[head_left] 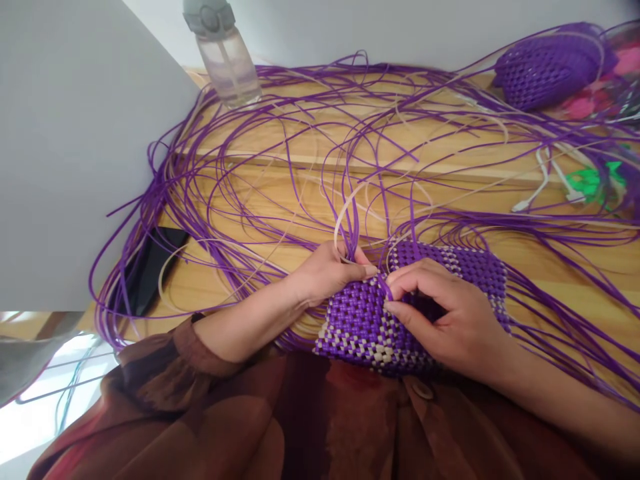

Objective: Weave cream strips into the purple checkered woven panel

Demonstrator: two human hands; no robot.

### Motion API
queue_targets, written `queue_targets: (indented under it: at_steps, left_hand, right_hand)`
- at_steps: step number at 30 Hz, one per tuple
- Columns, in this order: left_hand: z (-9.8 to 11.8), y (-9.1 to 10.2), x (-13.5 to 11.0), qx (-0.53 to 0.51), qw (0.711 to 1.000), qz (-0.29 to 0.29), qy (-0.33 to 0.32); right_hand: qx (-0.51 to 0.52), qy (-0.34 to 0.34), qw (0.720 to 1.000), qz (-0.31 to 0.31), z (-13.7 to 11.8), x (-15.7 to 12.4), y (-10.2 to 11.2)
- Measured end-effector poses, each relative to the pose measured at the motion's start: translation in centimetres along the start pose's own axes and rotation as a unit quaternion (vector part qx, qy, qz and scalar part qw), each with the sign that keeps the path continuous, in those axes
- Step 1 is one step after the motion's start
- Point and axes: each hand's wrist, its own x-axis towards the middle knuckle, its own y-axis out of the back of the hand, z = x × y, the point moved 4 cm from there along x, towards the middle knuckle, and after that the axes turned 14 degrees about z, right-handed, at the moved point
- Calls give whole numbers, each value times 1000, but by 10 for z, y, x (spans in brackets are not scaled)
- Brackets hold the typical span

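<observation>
A woven panel of purple and cream plastic strips [357,313] lies at the table's front edge, against my clothing. My left hand [333,270] is closed at the panel's upper edge, its thumb pressed on the weave and several upright strips running up through the fingers. Between the thumb and forefinger of my right hand [440,307] is a purple strip [384,287], pinched close to the weave. Behind the right hand, more checkered weave [480,277] shows, partly covered. Long loose strips [220,173] fan out from the panel across the wood. The right hand's other fingers are curled and partly hidden.
A clear bottle with a grey lid [230,67] stands at the back left. A dark phone-like slab [155,267] lies under strips at the left. White cables [535,183], a green item [595,183] and a purple woven or netted bundle [550,67] are at the right.
</observation>
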Motion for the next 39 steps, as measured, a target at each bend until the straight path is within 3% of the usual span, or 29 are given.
queue_targets:
  at_steps: [3,10,18,22,24,27,30,33,36,39]
  left_hand:
    - [2,0,-1,7,1000,0,-22]
    - [4,1,-2,95,992,-4,-81]
    - [2,1,-2,-22,1000,-4,-13]
    - [-4,-3,-6,-38,997,-30,59]
    - [-6,-5,-6,-46,997,-22,64]
    - [-7,-6,-5,-50,999,14,5]
    - [-8,-8,-3,-42,998,26,-30]
    - [-8,-8,-3,-39,998,16,-40]
    - [-6,-7,-3,-40,998,-1,-44]
    - [-5,-7,-4,-53,998,-12,-42]
  right_hand:
    - [14,-2,1000,9,-1,0,-4]
    - [-22,-26,998,-57,-6,-6,-7]
    - [2,-105,994,-6,-3,-10,-1]
    - [-22,-122,992,-9,-6,-9,4]
    - [-23,-147,989,-19,-7,-7,5]
    - [35,-244,968,-52,-8,-6,-2]
    - [118,-368,918,-93,-9,-7,-14]
    - [155,-420,887,-111,-12,-8,-19]
    - [152,-406,889,-148,-11,-8,-15]
    - [70,-319,932,-157,-5,3,-2]
